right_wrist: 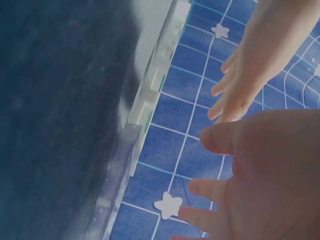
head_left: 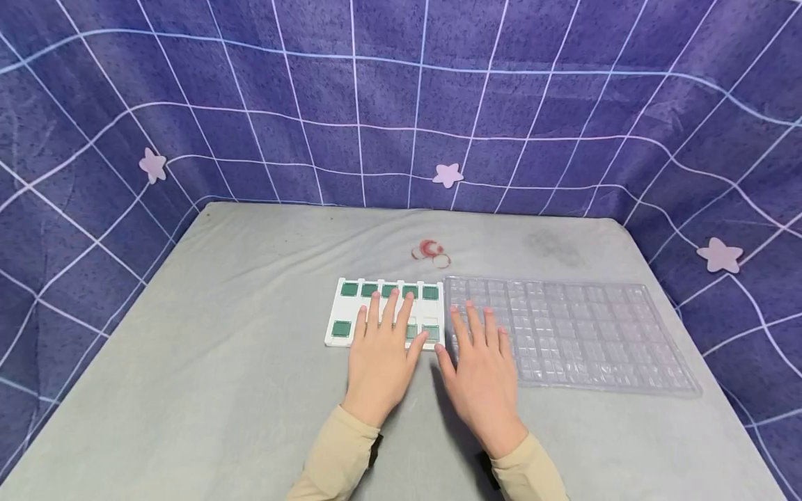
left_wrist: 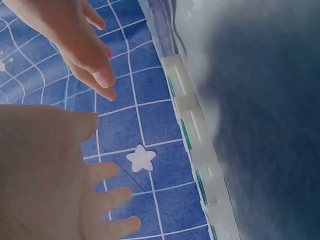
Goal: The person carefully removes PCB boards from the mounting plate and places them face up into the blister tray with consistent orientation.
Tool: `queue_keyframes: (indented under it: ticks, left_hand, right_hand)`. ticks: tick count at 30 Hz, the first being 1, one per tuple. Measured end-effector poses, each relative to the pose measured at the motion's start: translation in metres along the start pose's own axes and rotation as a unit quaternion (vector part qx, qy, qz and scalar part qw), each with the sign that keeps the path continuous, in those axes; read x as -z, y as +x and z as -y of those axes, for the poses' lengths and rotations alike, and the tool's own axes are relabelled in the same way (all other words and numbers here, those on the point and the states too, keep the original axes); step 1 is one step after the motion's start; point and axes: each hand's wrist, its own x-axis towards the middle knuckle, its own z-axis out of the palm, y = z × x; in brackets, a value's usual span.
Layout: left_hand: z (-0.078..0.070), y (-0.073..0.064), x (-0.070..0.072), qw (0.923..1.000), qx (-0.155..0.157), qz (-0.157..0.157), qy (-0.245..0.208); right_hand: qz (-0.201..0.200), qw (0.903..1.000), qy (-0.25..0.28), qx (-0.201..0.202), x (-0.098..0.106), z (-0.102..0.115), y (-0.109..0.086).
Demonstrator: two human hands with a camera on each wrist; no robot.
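My left hand (head_left: 379,365) is spread flat over a white tray (head_left: 351,308), its straight fingers overlapping the tray's middle in the head view. Small green rectangular pieces with fine lines, like little circuit boards (head_left: 341,328), sit in the tray's slots along its back and front rows; the hand hides some. To the right, my right hand (head_left: 482,379) extends straight fingers over the left part of a clear plastic tray (head_left: 589,334) divided into many compartments. Both wrist views show a gap between the hands and the white tray (left_wrist: 186,105). Neither hand holds anything.
The two trays lie side by side on a grey cloth-covered table (head_left: 207,362). Red ring-shaped marks (head_left: 431,249) and a dark smudge (head_left: 554,247) stain the cloth behind them. A purple-blue grid-patterned curtain (head_left: 388,90) with pale stars encloses the back and sides.
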Motion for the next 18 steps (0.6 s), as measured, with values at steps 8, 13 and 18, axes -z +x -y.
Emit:
queue_keyframes:
  ticks: [8,13,18]
  left_hand:
    - [0.018,0.007,0.003,0.9983,-0.036,-0.037,0.026]
    - [0.043,0.017,0.008,0.9976,-0.043,-0.048,0.025]
    - [0.073,0.029,0.011,0.9996,-0.027,-0.003,0.01]
  right_hand:
    - [0.003,0.9999,0.003,0.011,-0.004,0.005,-0.001]
    - [-0.003,0.9999,0.005,0.012,-0.003,0.006,-0.001]
    - [0.007,0.9999,0.007,0.01,-0.003,0.005,-0.003]
